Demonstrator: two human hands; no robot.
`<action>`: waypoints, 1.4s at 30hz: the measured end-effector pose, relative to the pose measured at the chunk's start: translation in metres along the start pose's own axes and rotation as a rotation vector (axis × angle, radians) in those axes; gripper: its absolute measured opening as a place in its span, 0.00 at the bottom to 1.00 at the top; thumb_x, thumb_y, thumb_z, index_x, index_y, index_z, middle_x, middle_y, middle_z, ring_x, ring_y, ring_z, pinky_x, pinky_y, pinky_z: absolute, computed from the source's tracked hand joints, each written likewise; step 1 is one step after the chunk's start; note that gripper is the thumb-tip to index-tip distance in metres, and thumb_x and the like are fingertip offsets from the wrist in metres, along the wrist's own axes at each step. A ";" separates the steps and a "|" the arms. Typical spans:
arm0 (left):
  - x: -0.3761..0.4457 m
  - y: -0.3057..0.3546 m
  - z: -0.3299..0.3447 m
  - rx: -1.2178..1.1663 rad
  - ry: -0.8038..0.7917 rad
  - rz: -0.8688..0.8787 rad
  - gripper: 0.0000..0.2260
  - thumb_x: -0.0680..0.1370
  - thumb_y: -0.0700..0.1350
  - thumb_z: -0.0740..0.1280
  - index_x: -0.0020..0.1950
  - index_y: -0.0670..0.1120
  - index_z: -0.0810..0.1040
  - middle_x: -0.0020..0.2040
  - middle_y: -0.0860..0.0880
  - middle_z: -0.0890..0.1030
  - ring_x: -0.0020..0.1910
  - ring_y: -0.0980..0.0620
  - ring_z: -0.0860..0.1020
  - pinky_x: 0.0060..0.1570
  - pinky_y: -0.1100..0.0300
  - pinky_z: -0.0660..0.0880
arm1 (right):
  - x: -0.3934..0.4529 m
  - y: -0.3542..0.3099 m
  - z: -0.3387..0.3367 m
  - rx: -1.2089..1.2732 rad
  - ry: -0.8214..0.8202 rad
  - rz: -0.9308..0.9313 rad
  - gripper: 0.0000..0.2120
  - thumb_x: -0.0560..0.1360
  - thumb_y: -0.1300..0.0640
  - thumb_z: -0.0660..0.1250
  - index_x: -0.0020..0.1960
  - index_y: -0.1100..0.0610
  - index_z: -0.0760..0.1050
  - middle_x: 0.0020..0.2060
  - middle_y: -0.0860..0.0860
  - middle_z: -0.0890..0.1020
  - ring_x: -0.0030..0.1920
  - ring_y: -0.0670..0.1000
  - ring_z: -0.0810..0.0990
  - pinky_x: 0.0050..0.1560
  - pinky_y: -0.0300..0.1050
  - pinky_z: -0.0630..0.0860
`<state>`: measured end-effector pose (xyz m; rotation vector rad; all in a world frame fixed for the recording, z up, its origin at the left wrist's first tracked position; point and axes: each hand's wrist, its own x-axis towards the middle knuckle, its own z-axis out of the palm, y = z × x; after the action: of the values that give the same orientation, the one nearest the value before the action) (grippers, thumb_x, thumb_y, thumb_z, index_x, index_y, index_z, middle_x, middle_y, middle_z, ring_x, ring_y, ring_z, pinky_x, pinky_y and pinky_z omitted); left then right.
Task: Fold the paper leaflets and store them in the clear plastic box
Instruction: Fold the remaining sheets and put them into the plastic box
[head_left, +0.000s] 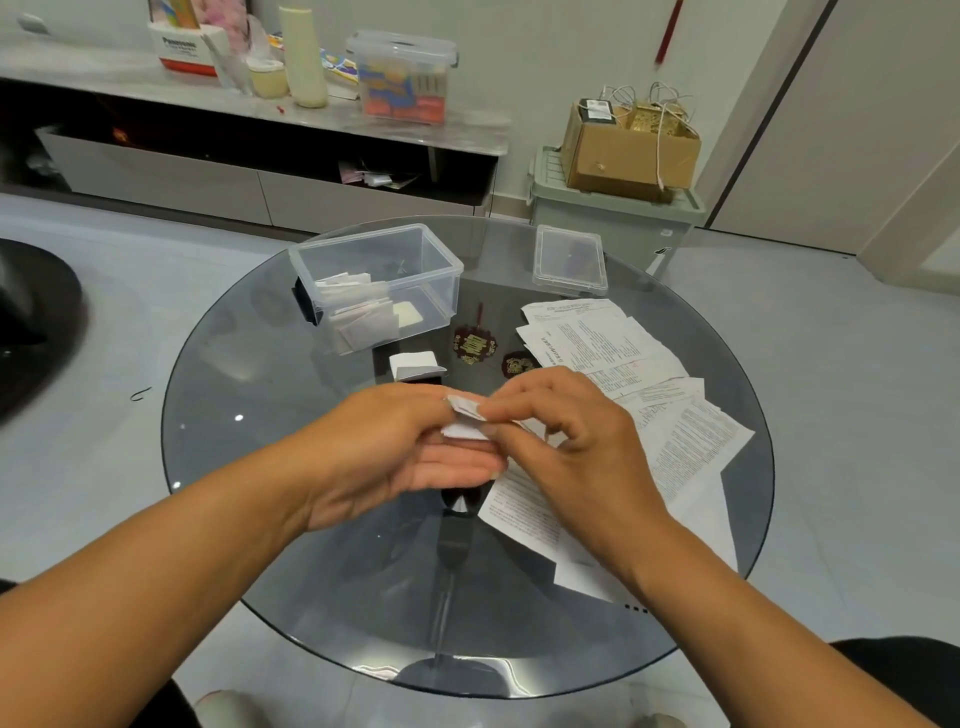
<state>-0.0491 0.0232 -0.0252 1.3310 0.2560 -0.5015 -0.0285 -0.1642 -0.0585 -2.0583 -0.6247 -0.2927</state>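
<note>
Centrally, both hands pinch a small folded leaflet (466, 422): left hand (387, 452) loosely curled beneath, right hand (563, 441) fingertips gripping; unfolded leaflets (623, 374) right, clear plastic box (379, 280) above, lid (570, 260) upper right.

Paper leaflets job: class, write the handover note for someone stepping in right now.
Left hand and right hand both pinch a small folded white leaflet above the round dark glass table.
Clear plastic box, open, already holds several folded leaflets; its clear lid lies apart, to the right.
One folded leaflet waits beside the box.
Left: finish this fold, box both, then fold the flat printed sheets at right.
</note>
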 end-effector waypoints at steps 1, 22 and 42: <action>-0.001 0.002 -0.001 -0.107 -0.029 -0.030 0.15 0.86 0.42 0.57 0.64 0.36 0.79 0.54 0.34 0.84 0.54 0.39 0.85 0.55 0.50 0.81 | 0.000 0.004 0.002 -0.063 0.010 -0.055 0.06 0.75 0.58 0.75 0.50 0.50 0.87 0.51 0.43 0.83 0.54 0.46 0.80 0.53 0.36 0.73; 0.025 -0.006 -0.039 0.909 0.474 0.307 0.15 0.82 0.51 0.66 0.39 0.45 0.74 0.29 0.50 0.83 0.24 0.56 0.77 0.30 0.61 0.69 | 0.026 0.015 -0.028 -0.246 -0.039 0.394 0.12 0.81 0.49 0.69 0.63 0.46 0.82 0.61 0.44 0.82 0.60 0.46 0.80 0.64 0.46 0.74; 0.052 -0.014 -0.053 1.312 0.629 0.557 0.08 0.80 0.52 0.69 0.50 0.48 0.79 0.47 0.50 0.75 0.49 0.46 0.75 0.44 0.54 0.70 | 0.065 0.057 -0.028 -0.446 -0.047 0.354 0.10 0.83 0.48 0.65 0.57 0.46 0.85 0.51 0.45 0.87 0.52 0.49 0.80 0.72 0.58 0.69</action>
<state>-0.0056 0.0624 -0.0730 2.7191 0.0207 0.3595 0.0579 -0.1926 -0.0561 -2.5614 -0.2214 -0.1863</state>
